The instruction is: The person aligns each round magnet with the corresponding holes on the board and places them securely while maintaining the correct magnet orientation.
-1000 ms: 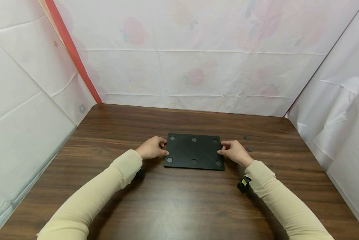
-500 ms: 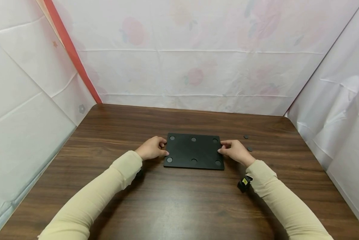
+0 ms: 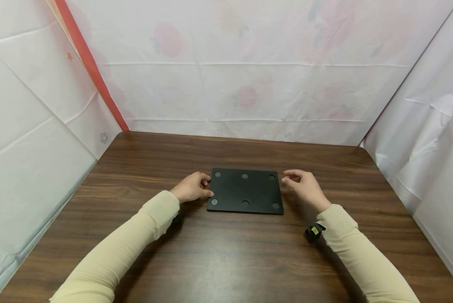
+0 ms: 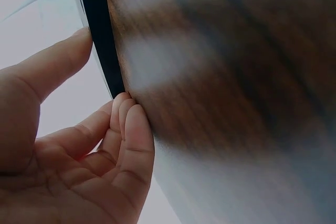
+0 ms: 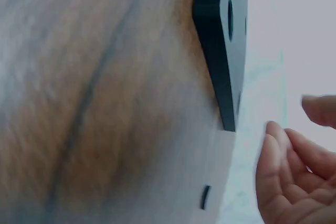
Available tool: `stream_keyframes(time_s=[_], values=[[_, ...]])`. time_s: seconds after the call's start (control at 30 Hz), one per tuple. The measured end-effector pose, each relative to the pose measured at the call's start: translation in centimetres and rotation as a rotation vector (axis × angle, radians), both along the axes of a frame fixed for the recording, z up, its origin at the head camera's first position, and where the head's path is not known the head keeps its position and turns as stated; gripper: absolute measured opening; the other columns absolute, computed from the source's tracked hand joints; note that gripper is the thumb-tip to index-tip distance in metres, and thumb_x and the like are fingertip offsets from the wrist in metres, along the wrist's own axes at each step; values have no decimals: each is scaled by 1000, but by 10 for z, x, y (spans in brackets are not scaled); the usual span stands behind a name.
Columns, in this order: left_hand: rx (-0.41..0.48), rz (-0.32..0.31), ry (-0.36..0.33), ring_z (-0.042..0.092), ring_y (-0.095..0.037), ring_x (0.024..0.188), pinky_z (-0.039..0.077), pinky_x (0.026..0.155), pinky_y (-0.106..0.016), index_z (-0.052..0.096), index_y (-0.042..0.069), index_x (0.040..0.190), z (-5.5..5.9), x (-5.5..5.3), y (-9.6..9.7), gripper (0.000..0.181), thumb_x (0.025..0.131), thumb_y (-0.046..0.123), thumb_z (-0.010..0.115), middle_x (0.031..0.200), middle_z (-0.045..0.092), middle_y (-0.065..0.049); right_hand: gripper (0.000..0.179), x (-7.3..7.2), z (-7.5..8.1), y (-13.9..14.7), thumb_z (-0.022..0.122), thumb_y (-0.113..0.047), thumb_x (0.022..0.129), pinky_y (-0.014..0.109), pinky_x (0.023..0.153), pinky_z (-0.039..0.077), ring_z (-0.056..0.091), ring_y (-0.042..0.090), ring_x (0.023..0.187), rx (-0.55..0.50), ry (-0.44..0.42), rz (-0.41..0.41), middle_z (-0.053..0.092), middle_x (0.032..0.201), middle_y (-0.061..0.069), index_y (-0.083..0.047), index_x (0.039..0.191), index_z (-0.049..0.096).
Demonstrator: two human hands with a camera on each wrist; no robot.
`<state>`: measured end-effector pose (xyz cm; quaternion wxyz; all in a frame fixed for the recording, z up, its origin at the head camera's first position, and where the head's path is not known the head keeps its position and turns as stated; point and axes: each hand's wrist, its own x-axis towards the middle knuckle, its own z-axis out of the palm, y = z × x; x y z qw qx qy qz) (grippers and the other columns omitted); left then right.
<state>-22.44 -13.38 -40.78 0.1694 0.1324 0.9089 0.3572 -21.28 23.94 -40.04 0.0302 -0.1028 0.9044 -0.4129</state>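
Observation:
A black rectangular board [image 3: 249,191] with several round recesses lies on the table; grey discs fill some recesses, such as the disc at its near left corner [image 3: 214,202]. At the board's left edge my left hand [image 3: 192,187] holds it, thumb and fingertips against the side. The left wrist view shows the thumb [image 4: 68,59] on the board's dark edge [image 4: 102,35], with the other fingers bunched at its end. My right hand [image 3: 304,188] hovers just off the right edge, fingers loosely bent with a gap to the thumb and nothing between them.
The brown wood-grain table [image 3: 219,252] reaches to a pale printed curtain [image 3: 211,84] behind, with white cloth walls at both sides. A loose dark disc [image 5: 205,196] lies beyond the board in the right wrist view; in the head view my right hand mostly covers that area.
My right hand has let go of the board's right edge and moved a little to the right, covering the loose discs. The left hand and the board stay put.

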Motion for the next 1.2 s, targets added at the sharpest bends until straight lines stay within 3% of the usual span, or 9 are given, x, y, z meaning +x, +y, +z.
stream_keyframes(time_s=[0.17,0.47,0.83,1.2], values=[[0,2,-4,54,-25,102,48,87,-39,50,-8,139,0,0,1,60,89,13,76,115,57,-14,32,-1,7,9,62,-22,101,38,68,51,64,30,89,24,156,-80,68,109,17,1,124,65],[-4,3,4,54,-25,102,48,87,-40,51,-8,139,-2,0,1,59,89,13,76,115,57,-14,31,-1,7,31,63,-23,101,35,64,48,61,30,83,78,259,-127,68,106,17,1,121,67],[-8,2,4,54,-26,103,48,87,-40,51,-7,139,-1,1,1,59,90,14,76,115,57,-14,33,-7,-7,45,64,-19,100,50,77,51,63,36,93,117,221,-117,66,110,21,5,123,65],[-12,-1,10,55,-26,103,48,88,-40,51,-8,139,-1,1,0,58,90,13,76,115,57,-14,37,-14,-10,45,64,-17,99,51,79,52,64,38,99,198,84,-78,66,116,24,6,128,62]])
